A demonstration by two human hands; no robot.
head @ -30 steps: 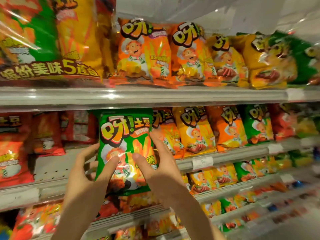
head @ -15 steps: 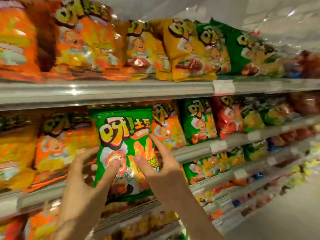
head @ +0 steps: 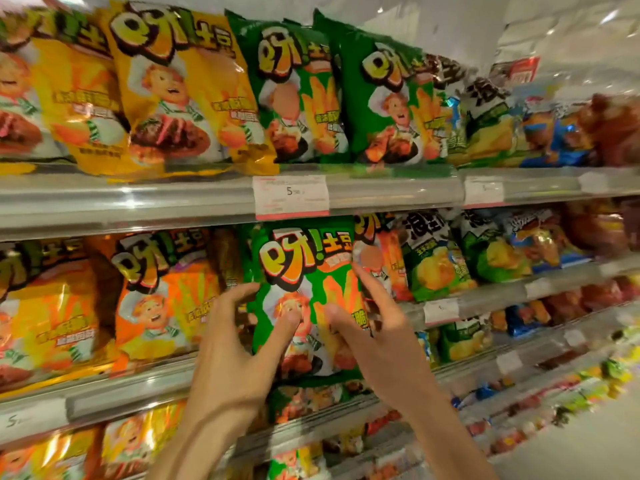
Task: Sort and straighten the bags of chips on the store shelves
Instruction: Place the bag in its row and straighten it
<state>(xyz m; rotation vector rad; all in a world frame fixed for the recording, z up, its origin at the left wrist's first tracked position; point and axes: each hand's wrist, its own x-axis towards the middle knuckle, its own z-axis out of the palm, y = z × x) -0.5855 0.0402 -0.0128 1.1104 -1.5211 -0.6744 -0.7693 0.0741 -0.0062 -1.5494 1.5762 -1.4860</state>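
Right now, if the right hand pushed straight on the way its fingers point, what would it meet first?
The right hand already holds the green bag; behind its fingertips, probably the orange bag on that shelf, though depth is unclear.

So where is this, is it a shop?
Most likely a shop's snack aisle: rows of chip bags fill metal shelves, a price tag hangs on the shelf edge, and two hands hold a green chip bag.

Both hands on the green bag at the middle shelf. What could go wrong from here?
1. The green bag is held only at its edges by the left hand and right hand; it may slip.
2. The orange bag and the bag on its right crowd it; pushing in could tip them.
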